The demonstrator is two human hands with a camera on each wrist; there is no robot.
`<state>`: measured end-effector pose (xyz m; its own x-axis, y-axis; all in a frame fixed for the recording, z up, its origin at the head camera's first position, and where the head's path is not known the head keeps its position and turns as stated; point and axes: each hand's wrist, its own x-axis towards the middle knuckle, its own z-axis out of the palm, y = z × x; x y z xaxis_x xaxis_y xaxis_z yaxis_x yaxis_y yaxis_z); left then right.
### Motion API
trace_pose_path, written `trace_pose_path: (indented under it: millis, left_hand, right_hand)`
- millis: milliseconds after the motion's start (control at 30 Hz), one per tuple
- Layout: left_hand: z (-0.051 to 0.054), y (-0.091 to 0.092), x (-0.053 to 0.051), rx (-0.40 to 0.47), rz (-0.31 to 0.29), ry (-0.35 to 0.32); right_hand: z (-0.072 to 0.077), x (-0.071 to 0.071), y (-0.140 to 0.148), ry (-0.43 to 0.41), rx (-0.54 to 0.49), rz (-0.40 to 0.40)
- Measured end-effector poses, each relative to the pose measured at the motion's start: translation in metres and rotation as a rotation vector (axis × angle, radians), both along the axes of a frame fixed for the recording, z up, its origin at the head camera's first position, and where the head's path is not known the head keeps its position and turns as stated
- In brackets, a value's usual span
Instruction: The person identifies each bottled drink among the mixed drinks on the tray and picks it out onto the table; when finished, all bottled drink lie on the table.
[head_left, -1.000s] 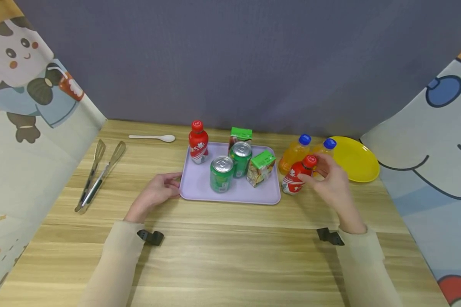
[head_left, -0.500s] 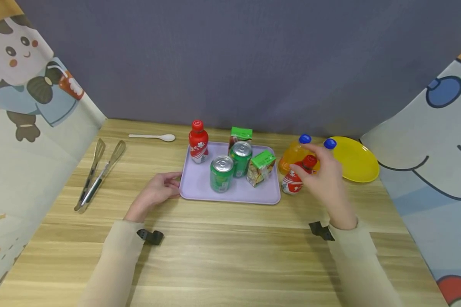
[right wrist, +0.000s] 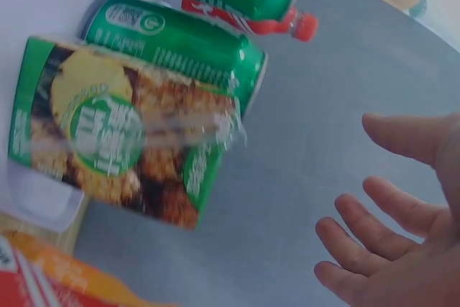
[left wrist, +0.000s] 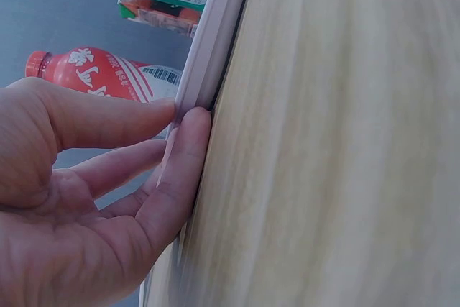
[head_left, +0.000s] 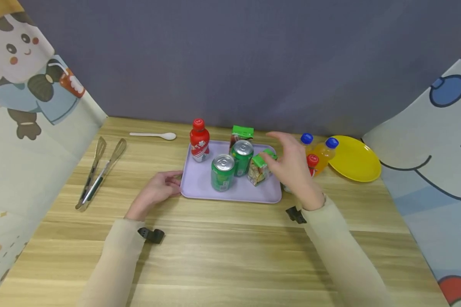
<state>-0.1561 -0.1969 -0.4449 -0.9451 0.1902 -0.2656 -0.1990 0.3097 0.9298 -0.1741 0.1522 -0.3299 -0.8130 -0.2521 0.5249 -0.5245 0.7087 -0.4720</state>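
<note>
A lilac tray (head_left: pixel 197 183) lies on the table, its left edge pinched by my left hand (head_left: pixel 156 189); the left wrist view shows thumb and forefinger at the rim. On it stand a red bottle (head_left: pixel 199 143), two green drink cans (head_left: pixel 222 175) and a pineapple-print juice carton (right wrist: pixel 144 134). A second carton (head_left: pixel 242 133) is behind the cans, its base hidden. My right hand (head_left: pixel 293 168) hovers by the pineapple-print carton, fingers spread, holding nothing; the right wrist view shows a gap between them. Another red bottle (head_left: pixel 313 160) is mostly hidden behind the right hand.
Two orange drink bottles (head_left: pixel 325 155) with blue caps stand right of the tray, before a yellow plate (head_left: pixel 355 160). A white spoon (head_left: pixel 153 135) and metal tongs (head_left: pixel 101 172) lie to the left. A grey partition (head_left: pixel 230 64) rises along the back edge.
My right hand has let go of the red bottle right of the tray and moved left and up to the pineapple-print carton. The left hand stays at the tray's edge.
</note>
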Motion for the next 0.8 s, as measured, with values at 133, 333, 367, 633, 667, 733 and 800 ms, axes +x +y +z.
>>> trace_pose_path:
  millis: [133,333,367,633,667,733,800]
  left_hand:
    - [0.001,0.001,-0.001,0.005,-0.003,0.002]
    - [0.0,0.003,-0.002,0.0,-0.007,0.002]
    - [0.0,0.003,-0.002,0.002,-0.006,0.001]
    - [0.002,0.002,0.0,0.025,-0.01,0.003]
    - [0.002,0.002,0.001,0.024,-0.009,0.002]
    - [0.002,0.001,0.001,0.022,-0.005,0.002]
    - [0.002,0.0,0.001,0.018,-0.003,0.001]
  right_hand:
    - [-0.001,-0.009,-0.013,-0.122,0.051,0.034]
    - [-0.003,-0.02,-0.027,-0.294,0.104,0.073]
    - [-0.004,-0.022,-0.03,-0.309,0.105,0.078]
    - [-0.008,-0.033,-0.057,-0.358,0.144,0.102]
    - [-0.008,-0.035,-0.06,-0.367,0.15,0.104]
    - [-0.007,-0.038,-0.066,-0.386,0.176,0.1]
    - [-0.007,-0.043,-0.072,-0.408,0.204,0.109]
